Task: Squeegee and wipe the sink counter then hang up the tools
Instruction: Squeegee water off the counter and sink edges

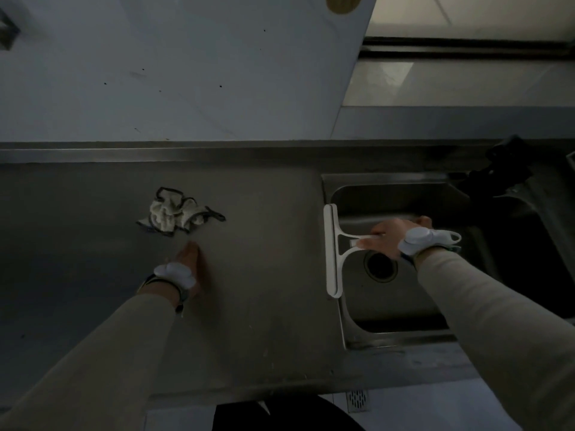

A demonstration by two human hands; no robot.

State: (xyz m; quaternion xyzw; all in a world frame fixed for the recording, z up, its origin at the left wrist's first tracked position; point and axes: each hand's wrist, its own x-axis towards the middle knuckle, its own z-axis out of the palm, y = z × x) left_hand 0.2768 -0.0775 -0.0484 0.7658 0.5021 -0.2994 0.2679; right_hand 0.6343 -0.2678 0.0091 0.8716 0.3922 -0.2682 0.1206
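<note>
A white squeegee [332,250] lies with its long blade along the left rim of the sink [348,325], its handle pointing right over the basin. My right hand [387,237] grips that handle. A crumpled pale cloth [174,214] with dark edging sits on the steel counter [264,275], left of the sink. My left hand [193,265] rests edge-on on the counter just below the cloth, fingers straight, not touching it.
The basin holds a dark round drain [380,266]. A dark tap or fitting [504,169] stands at the back right. A pale wall [186,73] rises behind the counter's raised back edge. The counter's front edge runs near the bottom of the view.
</note>
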